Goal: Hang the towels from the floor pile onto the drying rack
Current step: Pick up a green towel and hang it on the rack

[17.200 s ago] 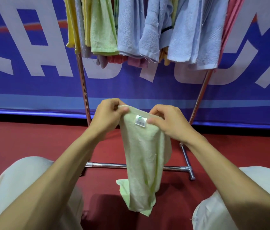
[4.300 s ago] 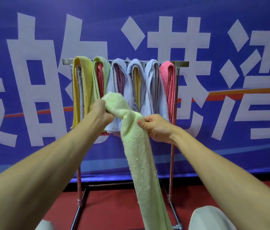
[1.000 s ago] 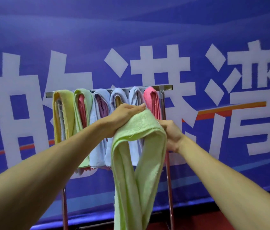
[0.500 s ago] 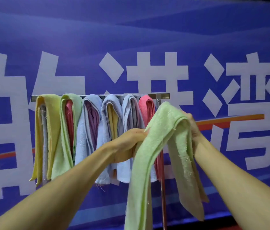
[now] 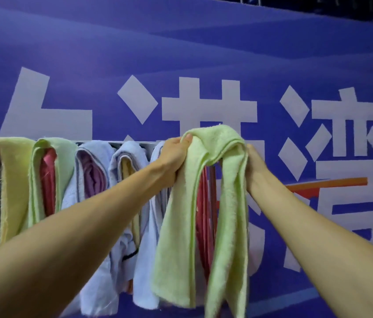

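Since half a second ago, the light green towel (image 5: 215,143) has been lifted higher and spread over the right end of the drying rack (image 5: 145,144).

Behind it all hangs a blue banner (image 5: 181,42) with big white characters. A yellow towel (image 5: 13,180), a green towel (image 5: 66,157) and pale blue towels (image 5: 93,152) fill the rail. The light green towel drapes over a pink towel (image 5: 203,203), both ends hanging. The left hand (image 5: 176,157) grips its top fold, thumb over the cloth. The right hand (image 5: 254,166) touches its right edge, fingers hidden, so its grip cannot be told.
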